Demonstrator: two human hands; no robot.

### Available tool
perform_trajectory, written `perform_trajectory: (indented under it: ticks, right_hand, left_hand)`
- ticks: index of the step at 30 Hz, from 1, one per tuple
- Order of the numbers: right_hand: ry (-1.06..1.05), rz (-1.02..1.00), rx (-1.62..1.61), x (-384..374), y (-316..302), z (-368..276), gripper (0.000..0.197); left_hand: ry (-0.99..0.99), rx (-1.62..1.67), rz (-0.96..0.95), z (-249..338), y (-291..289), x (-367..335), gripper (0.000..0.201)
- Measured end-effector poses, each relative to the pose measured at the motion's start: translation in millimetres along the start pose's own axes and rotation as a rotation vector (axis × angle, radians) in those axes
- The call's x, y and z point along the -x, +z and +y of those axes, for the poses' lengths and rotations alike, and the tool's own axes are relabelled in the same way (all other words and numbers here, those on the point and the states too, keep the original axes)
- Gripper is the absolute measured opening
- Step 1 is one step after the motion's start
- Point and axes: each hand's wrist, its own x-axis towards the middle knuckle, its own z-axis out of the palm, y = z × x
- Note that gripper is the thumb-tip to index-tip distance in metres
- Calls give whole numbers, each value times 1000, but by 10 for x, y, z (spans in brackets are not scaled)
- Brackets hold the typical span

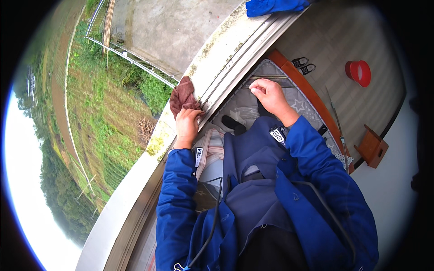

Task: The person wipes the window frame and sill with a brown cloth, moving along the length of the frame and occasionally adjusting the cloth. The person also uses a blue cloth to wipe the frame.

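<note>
At the outer edge of the sill (219, 49), a crumpled brown cloth (182, 94) lies in the grasp of the left hand (186, 124), with a blue cloth (275, 6) at the sill's far end. The right hand (270, 95) hangs over the bed (312, 93), fingers loosely curled; I cannot tell whether it holds anything. Beyond the bed's far edge, 2 shoes (308, 69) and a red bucket (359, 73) stand on the floor (334, 36).
</note>
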Motion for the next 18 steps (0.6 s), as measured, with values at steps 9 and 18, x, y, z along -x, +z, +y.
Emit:
perform_trajectory:
  ticks: [9,18]
  right_hand:
    - [12,-2,20,5,-22,89,5]
    - [38,-3,-9,29,-100,137,4]
  left_hand:
    - [-151,-75,148,117,305,-73,7]
    - [-444,-290,-105,258,469,-476,11]
